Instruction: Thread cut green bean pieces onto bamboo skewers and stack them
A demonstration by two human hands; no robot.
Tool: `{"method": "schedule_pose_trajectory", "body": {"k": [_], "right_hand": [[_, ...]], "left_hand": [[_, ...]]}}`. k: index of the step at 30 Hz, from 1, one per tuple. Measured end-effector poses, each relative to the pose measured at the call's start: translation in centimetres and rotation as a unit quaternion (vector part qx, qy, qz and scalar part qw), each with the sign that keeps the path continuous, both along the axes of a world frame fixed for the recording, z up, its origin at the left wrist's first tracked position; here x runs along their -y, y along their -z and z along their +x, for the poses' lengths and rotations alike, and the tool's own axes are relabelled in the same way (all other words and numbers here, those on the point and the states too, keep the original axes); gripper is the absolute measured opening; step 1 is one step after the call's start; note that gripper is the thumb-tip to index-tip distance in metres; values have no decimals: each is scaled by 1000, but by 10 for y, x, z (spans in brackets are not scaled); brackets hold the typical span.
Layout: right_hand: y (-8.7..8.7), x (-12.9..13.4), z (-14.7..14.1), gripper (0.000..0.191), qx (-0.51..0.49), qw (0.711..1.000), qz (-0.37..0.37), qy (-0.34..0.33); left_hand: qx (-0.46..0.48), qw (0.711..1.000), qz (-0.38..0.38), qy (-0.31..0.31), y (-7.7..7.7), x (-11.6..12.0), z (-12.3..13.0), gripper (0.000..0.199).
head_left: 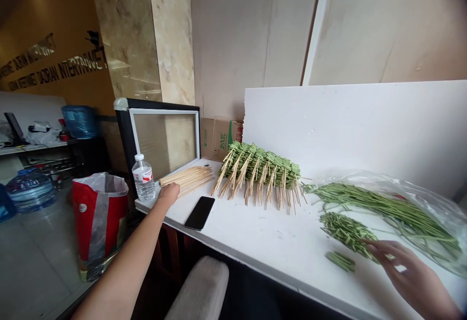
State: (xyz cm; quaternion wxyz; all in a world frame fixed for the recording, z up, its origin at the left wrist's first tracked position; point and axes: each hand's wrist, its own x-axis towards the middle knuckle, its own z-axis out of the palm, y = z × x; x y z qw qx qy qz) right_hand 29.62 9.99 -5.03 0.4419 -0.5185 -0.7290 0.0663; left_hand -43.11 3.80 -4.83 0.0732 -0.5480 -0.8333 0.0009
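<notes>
My left hand (170, 194) is at the near left end of a spread of bamboo skewers (193, 178), fingers curled over them. How many it grips is hidden. On the right, my right hand (404, 266) reaches into a heap of cut garlic scape pieces (346, 230), thumb and fingertips pinched at its edge. A small row of cut pieces (340, 260) lies just in front of the heap. Long uncut garlic scapes (390, 208) rest on clear plastic behind. Between my hands, skewered scape pieces (262, 164) are stacked, bare stick ends facing me.
A black phone (200, 213) lies near the front edge of the white table (255, 237). A water bottle (143, 179) stands left of my left hand, before a framed panel (166, 137). A cardboard box (215, 137) is behind. A red bag (98, 218) stands on the floor.
</notes>
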Motion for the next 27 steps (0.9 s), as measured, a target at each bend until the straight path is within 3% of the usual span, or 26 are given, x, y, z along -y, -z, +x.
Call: {"method": "schedule_pose_trajectory", "body": {"k": [14, 27], "right_hand": [[9, -11, 10, 23, -14, 1000, 2, -24], [23, -17, 26, 26, -23, 999, -3, -26]], "left_hand": [[-62, 997, -36, -21, 2, -8, 7, 34], [-51, 998, 2, -29, 3, -1, 4, 32]]}}
